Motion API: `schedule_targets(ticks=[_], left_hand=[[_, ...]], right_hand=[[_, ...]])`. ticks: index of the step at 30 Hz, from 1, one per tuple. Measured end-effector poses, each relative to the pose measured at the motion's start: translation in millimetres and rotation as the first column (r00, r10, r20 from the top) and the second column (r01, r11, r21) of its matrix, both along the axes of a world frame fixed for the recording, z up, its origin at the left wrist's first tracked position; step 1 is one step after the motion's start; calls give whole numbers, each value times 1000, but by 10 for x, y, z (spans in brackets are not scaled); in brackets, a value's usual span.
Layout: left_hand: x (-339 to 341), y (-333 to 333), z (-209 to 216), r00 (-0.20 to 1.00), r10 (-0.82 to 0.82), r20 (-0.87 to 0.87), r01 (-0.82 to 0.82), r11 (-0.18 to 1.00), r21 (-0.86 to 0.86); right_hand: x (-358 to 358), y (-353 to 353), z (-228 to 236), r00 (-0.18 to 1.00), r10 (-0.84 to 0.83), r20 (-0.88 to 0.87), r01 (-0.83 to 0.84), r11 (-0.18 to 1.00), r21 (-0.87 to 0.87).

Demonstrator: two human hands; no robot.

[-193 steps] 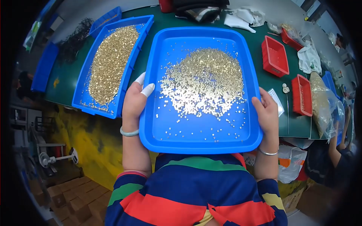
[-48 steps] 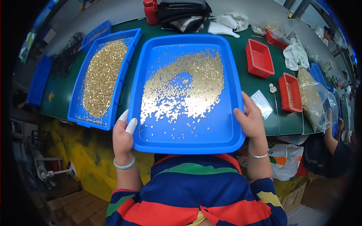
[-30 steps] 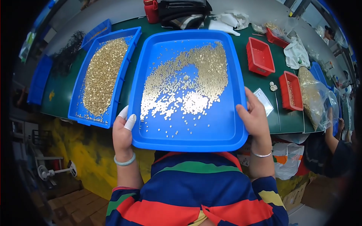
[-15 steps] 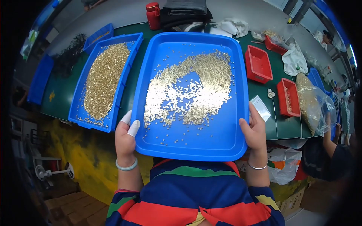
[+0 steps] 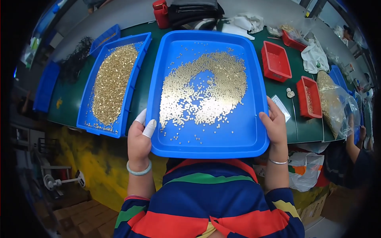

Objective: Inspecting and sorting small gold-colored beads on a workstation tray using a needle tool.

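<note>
Between my two hands is a blue plastic tray, held by its left and right rims near the front corners. Spread over its floor lie many small round gold-coloured metal pieces, bunched in a thick ring with a thinner patch in the middle. My left hand wears white coverings on its thumb and a finger and is closed on the left rim. My right hand is closed on the right rim, thumb on top, its other fingers partly hidden. Left of the tray, a second blue tray holds a heap of similar gold pieces.
Red bins stand on the green table at right, by a clear bag of gold pieces. A red flask and dark folded cloth are behind. A co-worker's arm shows far right.
The held tray has shifted slightly away and right in the picture, its front edge higher up. The gold pieces have slid, narrowing the bare patch in the middle. Both hands keep their grip.
</note>
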State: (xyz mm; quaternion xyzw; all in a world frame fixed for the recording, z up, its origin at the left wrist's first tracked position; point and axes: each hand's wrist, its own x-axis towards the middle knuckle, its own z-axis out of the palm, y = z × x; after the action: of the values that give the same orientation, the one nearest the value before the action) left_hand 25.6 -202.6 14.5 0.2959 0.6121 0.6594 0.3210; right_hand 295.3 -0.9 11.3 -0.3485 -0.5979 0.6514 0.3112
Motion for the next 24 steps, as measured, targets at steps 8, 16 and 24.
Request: schedule_targets(ticks=[8,16,24], left_hand=[[-11,55,47,999,-30,39,29,1000,5],[-51,67,-74,999,-3,35,1,999,45],[-74,99,-192,995,-55,83,53,998,19]], right_hand=[[69,151,-164,999,25,40,-24,999,-27],[3,281,164,997,48,64,-51,997,57],[6,274,219,986,58,156,-72,994,84]])
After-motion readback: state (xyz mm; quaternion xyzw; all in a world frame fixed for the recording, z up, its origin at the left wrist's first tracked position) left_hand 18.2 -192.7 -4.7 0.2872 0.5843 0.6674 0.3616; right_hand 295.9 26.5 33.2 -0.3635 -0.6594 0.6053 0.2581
